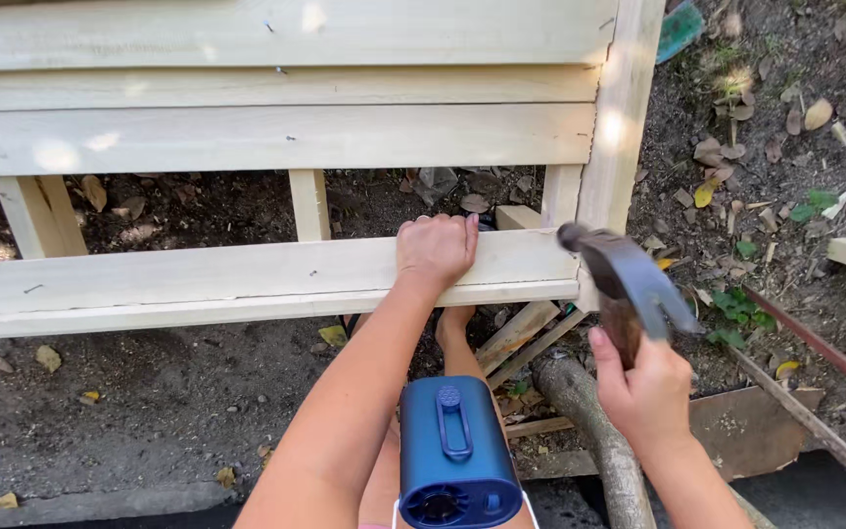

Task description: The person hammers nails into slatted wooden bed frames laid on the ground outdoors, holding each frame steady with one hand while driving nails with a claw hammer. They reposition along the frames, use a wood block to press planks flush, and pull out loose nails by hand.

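Note:
My left hand grips the top edge of a pale wooden plank that lies across a wooden frame. My right hand holds a claw hammer by its wooden handle. The hammer's dark metal head is close to the plank's right end, where it meets the upright post. Above the held plank are further horizontal boards, with small nails showing in them.
A blue fan-like device hangs at my chest. Bare soil with dry leaves lies below and to the right. Scrap wood pieces, a thick branch, a rusty bar and a flat board lie around the frame's corner.

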